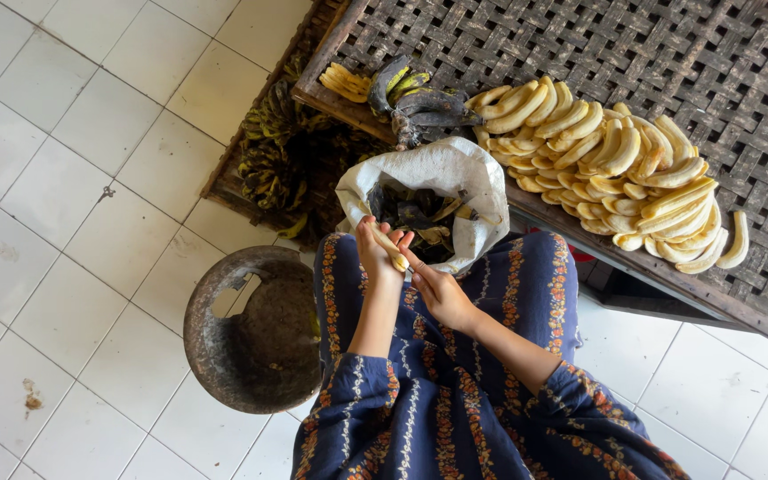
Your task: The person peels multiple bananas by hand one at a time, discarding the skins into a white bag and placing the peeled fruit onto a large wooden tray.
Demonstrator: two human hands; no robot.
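1. The left hand (373,253) has its fingers wrapped around a small peeled banana (389,246) — pale yellow, held at a slant over the lap, its lower end pointing toward the other hand.
2. The right hand (437,292) sits just beside it, fingertips drawn together at the banana's lower end; whether they pinch the fruit or a strip of peel cannot be told.
3. Both hands hover above the near lip of a white sack (455,173), its mouth rolled open and filled with dark banana peels (420,218).
4. The sack rests between the person's knees, against the near edge of a woven bamboo tray (740,71) with a wooden frame.
5. On the tray, along its near edge, lies a heap of peeled bananas (615,169) — one lone fruit lies apart at the heap's right end.
6. Toward the tray's left corner sits a bunch of unpeeled blackened bananas (424,107), with a few small yellow ones beside it.
7. Under that corner, on the white tiled floor (73,178), a crate holds more dark banana bunches (273,164).
8. A round, worn metal basin (255,333) stands on the tiles by the person's left knee.
9. The person wears a dark blue patterned dress (455,409).
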